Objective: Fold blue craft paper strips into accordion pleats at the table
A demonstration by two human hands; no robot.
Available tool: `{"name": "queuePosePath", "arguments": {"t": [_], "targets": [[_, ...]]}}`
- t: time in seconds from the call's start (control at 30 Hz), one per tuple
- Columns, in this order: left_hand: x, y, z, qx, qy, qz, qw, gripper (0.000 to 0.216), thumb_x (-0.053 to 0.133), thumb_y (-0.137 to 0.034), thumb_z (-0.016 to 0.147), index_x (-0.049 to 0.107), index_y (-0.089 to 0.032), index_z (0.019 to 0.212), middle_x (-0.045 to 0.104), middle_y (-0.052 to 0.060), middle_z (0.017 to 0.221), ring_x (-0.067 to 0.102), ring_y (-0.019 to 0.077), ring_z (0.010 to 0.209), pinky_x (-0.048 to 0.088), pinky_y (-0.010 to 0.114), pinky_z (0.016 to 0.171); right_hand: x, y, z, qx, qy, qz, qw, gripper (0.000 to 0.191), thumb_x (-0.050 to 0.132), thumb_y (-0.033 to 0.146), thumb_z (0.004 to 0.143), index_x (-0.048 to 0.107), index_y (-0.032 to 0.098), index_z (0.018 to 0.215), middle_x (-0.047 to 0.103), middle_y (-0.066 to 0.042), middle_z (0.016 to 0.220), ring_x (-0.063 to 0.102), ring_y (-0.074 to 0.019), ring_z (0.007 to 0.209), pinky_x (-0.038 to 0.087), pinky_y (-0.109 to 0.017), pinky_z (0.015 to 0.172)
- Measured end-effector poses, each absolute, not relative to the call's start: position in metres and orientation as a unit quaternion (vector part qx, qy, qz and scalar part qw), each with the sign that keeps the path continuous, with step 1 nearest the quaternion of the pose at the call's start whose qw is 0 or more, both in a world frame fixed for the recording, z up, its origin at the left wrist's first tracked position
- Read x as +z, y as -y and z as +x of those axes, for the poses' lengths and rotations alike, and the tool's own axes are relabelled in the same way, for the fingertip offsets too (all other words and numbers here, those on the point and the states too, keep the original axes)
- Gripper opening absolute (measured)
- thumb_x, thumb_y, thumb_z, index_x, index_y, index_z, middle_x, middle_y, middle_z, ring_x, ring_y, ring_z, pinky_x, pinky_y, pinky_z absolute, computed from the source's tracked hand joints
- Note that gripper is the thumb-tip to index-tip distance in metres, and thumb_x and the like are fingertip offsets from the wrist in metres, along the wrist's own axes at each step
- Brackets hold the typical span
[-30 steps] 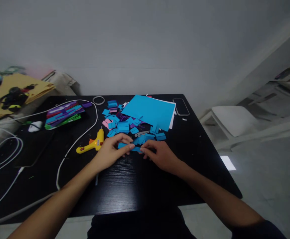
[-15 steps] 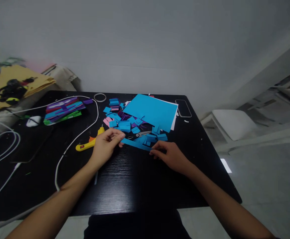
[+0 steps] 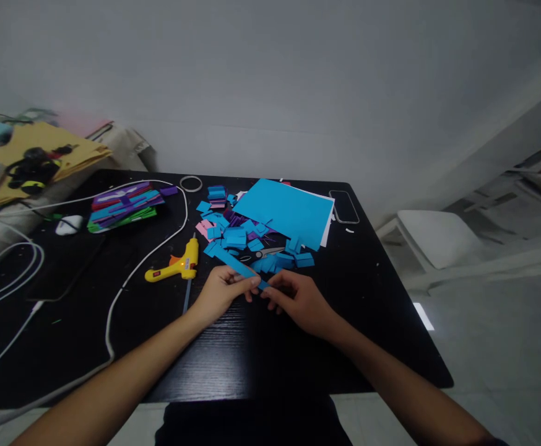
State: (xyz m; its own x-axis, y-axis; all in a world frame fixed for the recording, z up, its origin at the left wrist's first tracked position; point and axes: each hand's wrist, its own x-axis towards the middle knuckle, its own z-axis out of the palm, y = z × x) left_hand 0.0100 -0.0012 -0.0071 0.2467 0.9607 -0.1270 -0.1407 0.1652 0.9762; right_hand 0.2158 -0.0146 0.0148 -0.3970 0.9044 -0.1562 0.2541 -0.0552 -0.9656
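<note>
Right of the glue gun point(image 3: 177, 266), my left hand point(image 3: 219, 292) and right hand point(image 3: 302, 303) pinch the blue strip point(image 3: 234, 264) near one end, long axis slanting toward the gun's nozzle point(image 3: 195, 236).

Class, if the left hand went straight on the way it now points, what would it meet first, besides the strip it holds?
Probably the right hand, close by at the near end of the blue strip, though depth is hard to judge.

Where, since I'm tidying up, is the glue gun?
Left of centre in the head view, the glue gun lies between the white cable and the paper scraps.
</note>
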Motion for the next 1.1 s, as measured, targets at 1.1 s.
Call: {"name": "queuePosePath", "arguments": {"t": [1.1], "targets": [[0.001, -0.002, 0.003, 0.447, -0.454, 0.516, 0.573, 0.027, 0.083, -0.040, 0.078, 0.074, -0.015, 0.077, 0.067, 0.001, 0.059, 0.062, 0.0145, 0.056, 0.050, 0.025, 0.058, 0.012, 0.028, 0.217, 0.578, 0.587, -0.466, 0.322, 0.029, 0.068, 0.046, 0.092, 0.067, 0.017, 0.086, 0.074, -0.005, 0.080, 0.070, -0.0161, 0.069, 0.056, -0.029, 0.063]]}}
